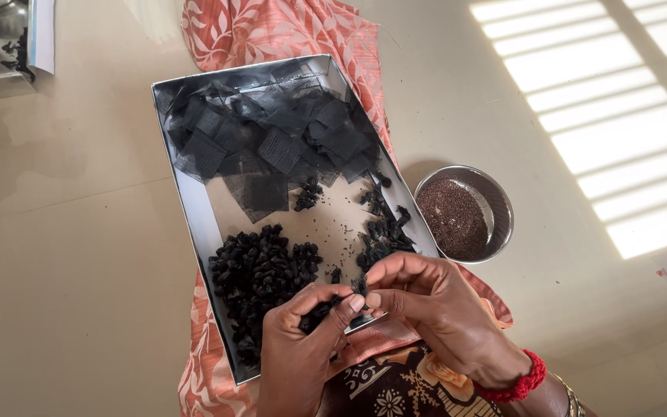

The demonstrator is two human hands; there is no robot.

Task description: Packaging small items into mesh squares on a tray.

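A shallow grey cardboard tray [191, 208] rests on my lap over orange patterned cloth. Black mesh squares [272, 139] are piled at its far end. A heap of small tied black bundles [260, 270] lies at its near left, with a few more black bundles [384, 232] along the right wall. My left hand [299, 347] pinches a small black bundle [319, 313] over the tray's near edge. My right hand [434, 297], a red bracelet on its wrist, meets it, its fingertips gripping the top of the same bundle.
A steel bowl [499, 202] of dark brown seeds stands on the pale floor right of the tray. Another tray [9, 46] with black bits sits at the far left corner. Striped sunlight falls across the floor at the right.
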